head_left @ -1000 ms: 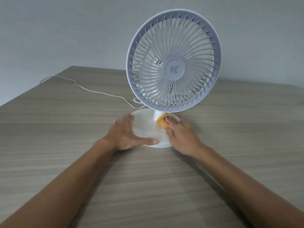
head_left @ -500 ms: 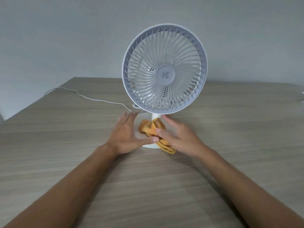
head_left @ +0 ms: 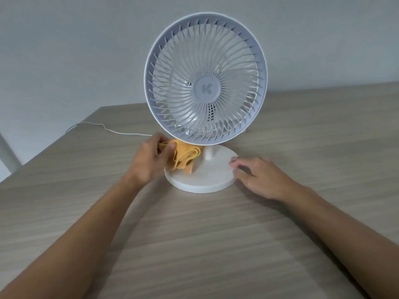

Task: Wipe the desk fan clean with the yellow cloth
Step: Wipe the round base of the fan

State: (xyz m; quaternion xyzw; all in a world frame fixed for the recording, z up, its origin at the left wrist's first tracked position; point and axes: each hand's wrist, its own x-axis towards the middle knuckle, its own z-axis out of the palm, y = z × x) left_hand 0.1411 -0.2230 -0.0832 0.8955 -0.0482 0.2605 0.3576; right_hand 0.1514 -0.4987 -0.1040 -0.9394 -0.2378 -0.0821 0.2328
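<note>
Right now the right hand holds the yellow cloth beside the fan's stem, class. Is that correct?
No. The head view shows the left hand holding the yellow cloth beside the stem; the right hand holds nothing.

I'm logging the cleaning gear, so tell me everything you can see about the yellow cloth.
The yellow cloth is a soft, orange-yellow fabric bunched into loose folds. The left hand pinches its upper end, and the rest drapes down onto the left side of the fan's round white base, beside the short neck and just under the grille's lower rim. The right hand is not touching it.
</note>
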